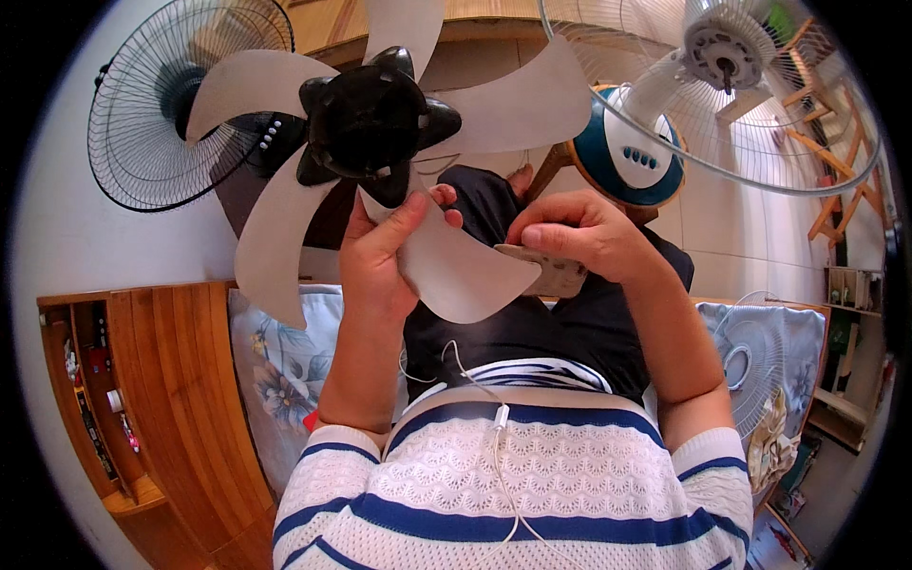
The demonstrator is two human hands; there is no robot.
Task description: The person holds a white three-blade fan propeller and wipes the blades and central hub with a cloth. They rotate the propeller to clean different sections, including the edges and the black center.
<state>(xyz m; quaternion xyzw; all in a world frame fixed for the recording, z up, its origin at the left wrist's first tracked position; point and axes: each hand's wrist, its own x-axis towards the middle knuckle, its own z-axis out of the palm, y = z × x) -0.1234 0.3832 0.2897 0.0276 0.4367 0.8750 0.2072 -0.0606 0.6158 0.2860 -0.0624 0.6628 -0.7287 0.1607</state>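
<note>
My left hand (385,249) grips one blade of a fan impeller, its thumb on the face near the black hub (367,121). The impeller has several pale curved blades (520,107) and is held up in front of me. To the right of the held blade's tip, my right hand (584,235) pinches a flat greyish, stained piece, perhaps a cloth or pad (559,274), between thumb and fingers. The piece hangs over my dark trousers, close to the blade tip; whether they touch I cannot tell.
A black fan with a wire guard (107,142) stands at the upper left. At the upper right is a white fan motor (727,57) with a bare shaft and rear guard, above a teal and white base (634,153) on a stool. A front guard (755,356) and a crumpled cloth (773,445) lie at the right.
</note>
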